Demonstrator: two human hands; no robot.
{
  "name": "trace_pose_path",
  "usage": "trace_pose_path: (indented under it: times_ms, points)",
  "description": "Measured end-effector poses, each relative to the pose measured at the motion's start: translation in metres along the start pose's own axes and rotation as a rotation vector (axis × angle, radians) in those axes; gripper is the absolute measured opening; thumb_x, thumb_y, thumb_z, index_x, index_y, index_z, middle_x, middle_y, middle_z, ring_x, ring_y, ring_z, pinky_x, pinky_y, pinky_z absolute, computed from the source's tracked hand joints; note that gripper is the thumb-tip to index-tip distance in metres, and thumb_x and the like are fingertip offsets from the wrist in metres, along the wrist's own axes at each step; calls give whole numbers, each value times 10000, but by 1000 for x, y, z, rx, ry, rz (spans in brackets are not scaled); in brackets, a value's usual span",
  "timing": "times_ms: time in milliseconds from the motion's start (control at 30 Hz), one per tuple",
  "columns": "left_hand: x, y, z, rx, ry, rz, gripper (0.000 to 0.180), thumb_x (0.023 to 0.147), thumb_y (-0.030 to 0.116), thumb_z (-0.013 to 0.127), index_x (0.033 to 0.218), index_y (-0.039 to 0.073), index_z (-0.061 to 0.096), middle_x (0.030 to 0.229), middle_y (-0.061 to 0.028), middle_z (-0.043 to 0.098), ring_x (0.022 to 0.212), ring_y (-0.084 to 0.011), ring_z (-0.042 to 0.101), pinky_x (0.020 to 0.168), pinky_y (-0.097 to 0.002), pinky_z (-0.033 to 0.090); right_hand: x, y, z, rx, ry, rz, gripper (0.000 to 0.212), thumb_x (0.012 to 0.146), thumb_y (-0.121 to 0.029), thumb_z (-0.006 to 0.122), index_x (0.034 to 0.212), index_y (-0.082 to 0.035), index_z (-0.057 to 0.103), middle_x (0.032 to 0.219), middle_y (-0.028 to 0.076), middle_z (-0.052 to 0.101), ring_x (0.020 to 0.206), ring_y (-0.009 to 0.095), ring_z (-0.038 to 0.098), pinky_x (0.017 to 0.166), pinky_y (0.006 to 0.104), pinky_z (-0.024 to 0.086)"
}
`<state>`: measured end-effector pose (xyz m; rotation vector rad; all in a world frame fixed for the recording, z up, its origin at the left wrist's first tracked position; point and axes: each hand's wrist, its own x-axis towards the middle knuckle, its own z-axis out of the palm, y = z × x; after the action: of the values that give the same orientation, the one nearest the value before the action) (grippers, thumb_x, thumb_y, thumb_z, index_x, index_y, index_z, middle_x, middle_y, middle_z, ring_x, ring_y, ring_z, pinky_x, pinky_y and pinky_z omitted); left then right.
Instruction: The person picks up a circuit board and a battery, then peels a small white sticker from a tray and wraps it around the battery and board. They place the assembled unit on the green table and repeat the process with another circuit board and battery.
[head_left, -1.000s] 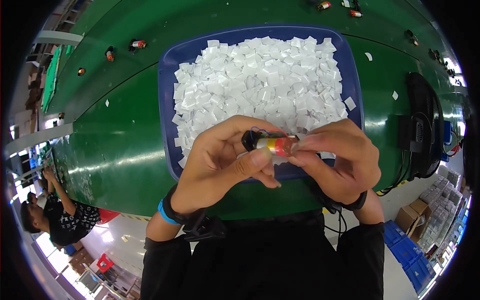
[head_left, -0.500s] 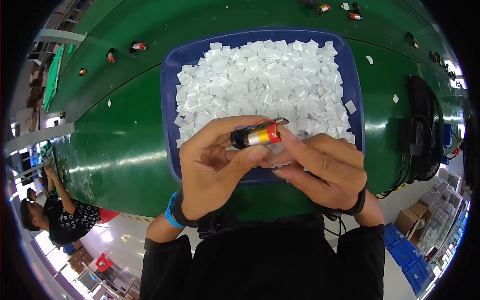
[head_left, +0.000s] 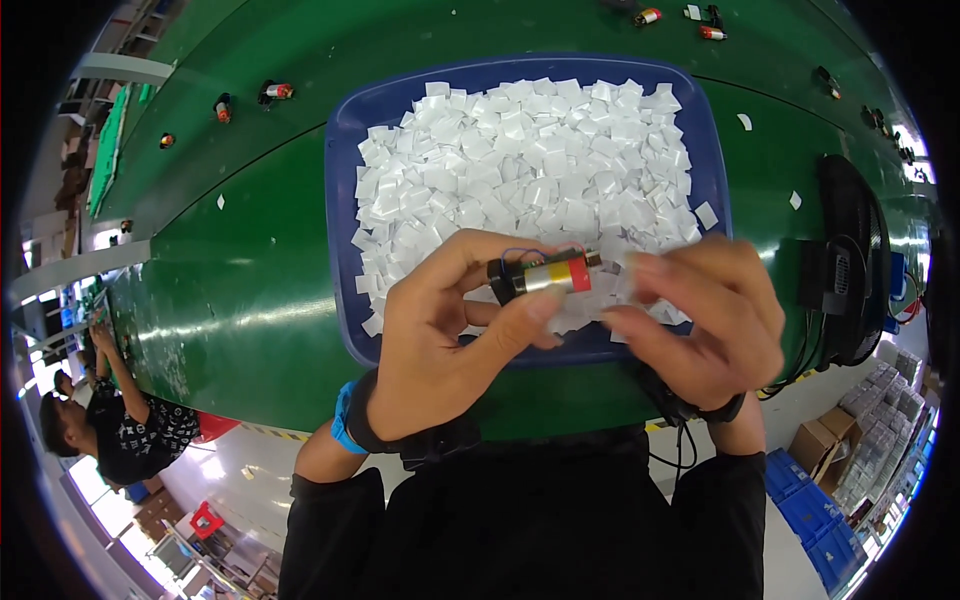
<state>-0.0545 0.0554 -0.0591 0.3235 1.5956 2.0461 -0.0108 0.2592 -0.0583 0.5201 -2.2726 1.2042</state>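
My left hand (head_left: 450, 335) grips a small cylindrical battery (head_left: 552, 277) between thumb and fingers. The battery has a silver, yellow and red wrap, a black end piece, thin wires and a little circuit board along its upper side. To its right, my right hand (head_left: 710, 320) is apart from it, thumb and index finger spread; motion smears the fingertips, and I see nothing held between them. Both hands are over the near part of a blue tray (head_left: 340, 220) filled with small white square pieces (head_left: 530, 160).
Similar battery assemblies (head_left: 278, 91) lie scattered on the green table (head_left: 240, 290), far left and far right. A black mesh-like object (head_left: 850, 260) with cables stands at the right. Blue crates (head_left: 810, 520) and a cardboard box (head_left: 825, 440) are on the floor. Another person (head_left: 130, 425) works at far left.
My right hand has pulled away from the battery to the right, its fingers parting. The left hand, still holding the battery, has shifted slightly right and the battery is turned a little.
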Motion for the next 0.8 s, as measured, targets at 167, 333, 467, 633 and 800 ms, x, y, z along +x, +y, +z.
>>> trace_pose_path:
  times_ms: [167,333,467,633,800]
  points:
    - [0,5,-6,213,-79,-41,269,865,4,712,1112,-33,612,1097,-120,631,973,-143,650,706,-229,577,-3,10,8,176,-10,-12,266,703,15,810,952,10,719,923,125,663,810,212,633,655,284,493]
    - [2,2,-10,308,-116,69,233,839,11,740,1050,-7,643,1017,-78,608,867,-106,646,682,-208,552,-5,8,2,230,-29,164,248,712,20,804,938,-1,703,914,122,661,781,197,627,639,276,482]
    - [2,1,-8,302,-153,63,216,831,19,753,1018,4,647,985,-65,606,797,-90,634,657,-201,534,-6,7,3,345,-96,249,215,734,42,782,920,-3,685,896,116,655,764,175,617,630,265,473]
    - [2,0,-5,356,-164,16,208,825,35,769,991,10,646,919,-39,606,723,-63,608,603,-191,489,-6,6,3,430,-178,383,164,792,56,733,917,-1,644,879,84,615,749,138,602,622,250,469]
    - [3,2,-10,399,-213,31,196,829,46,770,978,12,647,862,-18,598,682,-50,586,577,-193,461,-8,2,6,558,-196,525,155,827,49,708,929,-5,603,886,61,576,744,120,589,625,246,481]
